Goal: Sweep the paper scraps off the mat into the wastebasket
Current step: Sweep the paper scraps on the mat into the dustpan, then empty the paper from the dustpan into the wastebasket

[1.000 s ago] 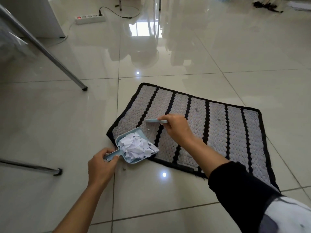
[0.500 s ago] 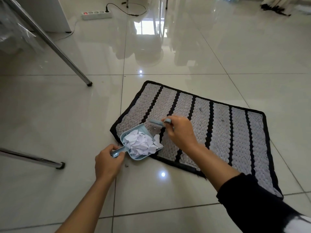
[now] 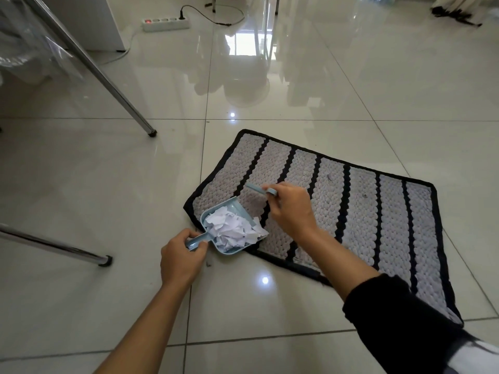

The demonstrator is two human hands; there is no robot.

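Paper scraps (image 3: 234, 230) heaped in a small dustpan (image 3: 228, 228) at the mat's (image 3: 364, 225) corner.
The left hand (image 3: 182, 259) grips the dustpan's handle; beyond the pan, the right hand (image 3: 290, 211) is closed around a small brush (image 3: 260, 189) above the mat.

- My left hand (image 3: 181, 259) grips the handle of the dustpan (image 3: 229, 230), which sits on the mat's (image 3: 359, 225) near-left corner.
- White scraps (image 3: 233, 229) fill the pan, heaped.
- My right hand (image 3: 291, 211) holds a small blue brush (image 3: 260, 188) over the mat, just beyond the pan.
- Glossy floor (image 3: 108, 198) tiles all round; a power strip (image 3: 165, 22) lies far off.
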